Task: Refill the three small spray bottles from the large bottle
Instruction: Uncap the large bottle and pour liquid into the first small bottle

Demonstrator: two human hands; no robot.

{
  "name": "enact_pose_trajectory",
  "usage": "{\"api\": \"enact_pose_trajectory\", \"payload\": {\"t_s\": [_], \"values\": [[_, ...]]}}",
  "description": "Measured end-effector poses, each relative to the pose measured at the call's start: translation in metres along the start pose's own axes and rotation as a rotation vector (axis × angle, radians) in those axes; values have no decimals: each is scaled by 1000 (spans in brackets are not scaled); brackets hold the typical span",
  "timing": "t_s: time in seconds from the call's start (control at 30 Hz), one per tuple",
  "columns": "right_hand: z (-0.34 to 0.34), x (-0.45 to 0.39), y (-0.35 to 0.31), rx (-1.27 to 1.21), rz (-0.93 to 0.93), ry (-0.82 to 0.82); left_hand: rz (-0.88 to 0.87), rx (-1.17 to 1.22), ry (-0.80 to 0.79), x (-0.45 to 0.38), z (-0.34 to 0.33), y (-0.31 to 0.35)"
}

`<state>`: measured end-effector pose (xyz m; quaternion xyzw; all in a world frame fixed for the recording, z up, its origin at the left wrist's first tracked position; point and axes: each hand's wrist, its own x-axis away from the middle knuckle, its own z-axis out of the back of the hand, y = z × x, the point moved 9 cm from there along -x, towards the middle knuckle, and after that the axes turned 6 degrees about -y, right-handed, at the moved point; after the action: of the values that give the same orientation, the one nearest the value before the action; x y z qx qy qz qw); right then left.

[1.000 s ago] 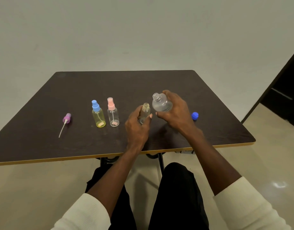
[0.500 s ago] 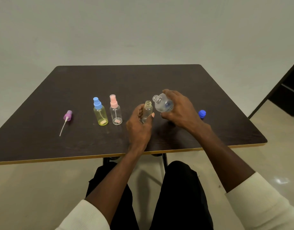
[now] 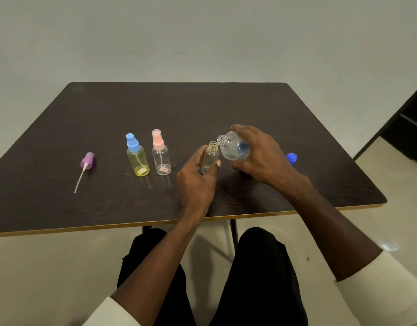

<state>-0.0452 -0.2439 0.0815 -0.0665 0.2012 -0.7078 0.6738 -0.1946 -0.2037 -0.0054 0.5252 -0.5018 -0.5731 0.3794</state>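
Observation:
My left hand grips a small clear bottle that stands upright on the dark table with its neck uncapped. My right hand holds the large clear bottle tilted left, its open mouth just above and beside the small bottle's neck. To the left stand a yellow spray bottle with a blue top and a clear spray bottle with a pink top, both upright. A purple spray head with its white tube lies further left.
A blue cap lies on the table right of my right hand. The table's front edge runs just above my knees. A dark doorway or cabinet stands at the far right.
My right hand has tipped the large bottle further left, bringing its mouth down to the small bottle's neck. My left hand has kept its grip on the small bottle.

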Motion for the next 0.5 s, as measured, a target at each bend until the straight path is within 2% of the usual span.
{"api": "enact_pose_trajectory", "payload": {"t_s": [0.5], "values": [[4, -2, -4, 75, 25, -30, 34, 19, -13, 1, -1, -4]]}}
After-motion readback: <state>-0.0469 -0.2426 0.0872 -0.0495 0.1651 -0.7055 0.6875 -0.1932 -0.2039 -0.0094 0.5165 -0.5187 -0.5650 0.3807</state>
